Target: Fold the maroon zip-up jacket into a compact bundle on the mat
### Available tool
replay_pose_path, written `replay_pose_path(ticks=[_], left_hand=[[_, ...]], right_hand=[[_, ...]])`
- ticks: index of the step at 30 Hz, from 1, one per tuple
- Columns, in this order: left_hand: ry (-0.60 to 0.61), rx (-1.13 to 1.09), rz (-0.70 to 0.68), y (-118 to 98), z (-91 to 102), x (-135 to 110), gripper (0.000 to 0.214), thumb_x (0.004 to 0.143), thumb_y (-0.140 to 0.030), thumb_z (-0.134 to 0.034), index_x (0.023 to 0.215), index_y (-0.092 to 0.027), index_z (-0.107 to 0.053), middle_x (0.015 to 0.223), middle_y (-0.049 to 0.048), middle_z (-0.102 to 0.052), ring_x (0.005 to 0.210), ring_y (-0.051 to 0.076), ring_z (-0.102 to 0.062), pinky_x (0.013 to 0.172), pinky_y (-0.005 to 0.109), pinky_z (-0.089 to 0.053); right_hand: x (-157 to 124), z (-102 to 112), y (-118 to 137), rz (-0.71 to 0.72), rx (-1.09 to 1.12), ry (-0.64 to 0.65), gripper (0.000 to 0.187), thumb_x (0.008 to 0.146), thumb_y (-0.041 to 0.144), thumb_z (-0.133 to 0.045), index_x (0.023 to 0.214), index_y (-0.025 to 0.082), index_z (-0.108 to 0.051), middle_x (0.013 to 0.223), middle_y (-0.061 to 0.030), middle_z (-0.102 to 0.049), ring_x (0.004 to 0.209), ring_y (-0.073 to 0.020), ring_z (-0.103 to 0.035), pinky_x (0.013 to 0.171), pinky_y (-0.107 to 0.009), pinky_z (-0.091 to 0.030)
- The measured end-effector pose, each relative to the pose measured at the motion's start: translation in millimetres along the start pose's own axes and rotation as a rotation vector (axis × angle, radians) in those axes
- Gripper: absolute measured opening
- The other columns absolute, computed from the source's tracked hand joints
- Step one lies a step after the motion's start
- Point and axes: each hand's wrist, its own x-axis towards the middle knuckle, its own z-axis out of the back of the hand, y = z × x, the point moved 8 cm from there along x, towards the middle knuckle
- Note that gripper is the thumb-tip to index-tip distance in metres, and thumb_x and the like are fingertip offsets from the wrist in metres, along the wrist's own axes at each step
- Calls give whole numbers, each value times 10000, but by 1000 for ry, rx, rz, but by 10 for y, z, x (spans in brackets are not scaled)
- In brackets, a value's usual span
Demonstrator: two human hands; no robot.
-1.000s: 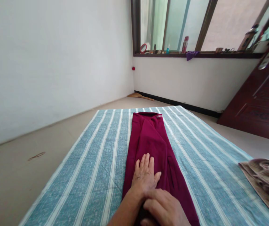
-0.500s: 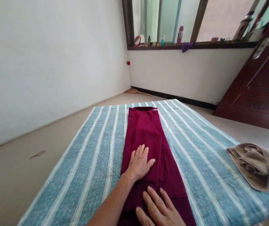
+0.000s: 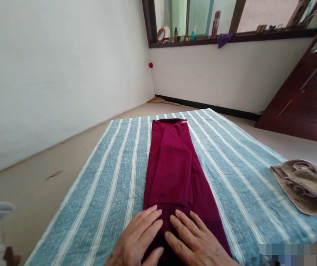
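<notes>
Bare left hand and bare right hand, rounded fingertips

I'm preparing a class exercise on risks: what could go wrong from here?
The left hand and right hand lie on the near end of the maroon garment; pushing might wrinkle it. Dragging it could ruck up the striped cloth underneath. The brown hat sits near the cloth's right edge, so a tug might drop it.
</notes>
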Motion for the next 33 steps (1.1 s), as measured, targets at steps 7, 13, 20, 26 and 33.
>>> replay_pose_path(ticks=[7, 13, 20, 26, 33], left_hand=[[54, 118, -47, -142, -225, -271, 851, 612, -145, -480, 1446, -182, -319, 1424, 99, -482, 1322, 276, -407, 1018, 421, -439], [65, 260, -19, -115, -447, -343, 879, 609, -78, -436, 1466, -193, -276, 1418, 70, -493, 1321, 254, -410, 1042, 433, -398], [92, 346, -67, -239, -385, -225, 767, 666, -77, -419, 1424, -177, -349, 1424, 78, -486, 1343, 257, -371, 1034, 436, -385], [95, 343, 0, -319, -400, -170, 799, 555, -127, -465, 1351, -96, -414, 1412, 145, -487, 1372, 315, -305, 1075, 497, -310], [91, 340, 21, -433, -373, -120, 692, 655, -160, -515, 1332, -51, -420, 1404, 216, -468, 1360, 361, -315, 1077, 502, -279]], right_hand=[[29, 40, -31, 54, 58, 178, 397, 988, 362, -359, 1349, 245, -475, 1360, -44, -530, 1241, -213, -490, 921, -363, -502], [-19, -54, 83, -3, -9, 98, 437, 953, 408, -426, 1353, 239, -472, 1353, -78, -533, 1253, -282, -468, 903, -423, -504], [-5, 8, 96, 21, 3, 90, 410, 940, 400, -451, 1314, 242, -510, 1355, -98, -527, 1276, -296, -446, 901, -430, -515], [-43, 38, -47, 40, 203, 357, 551, 924, 229, -447, 1456, 198, -307, 1487, -88, -351, 1386, -267, -271, 1019, -432, -432], [-60, 72, -79, 0, 357, 470, 750, 831, 214, -492, 1504, 169, -164, 1526, -84, -251, 1413, -262, -186, 1091, -464, -329]])
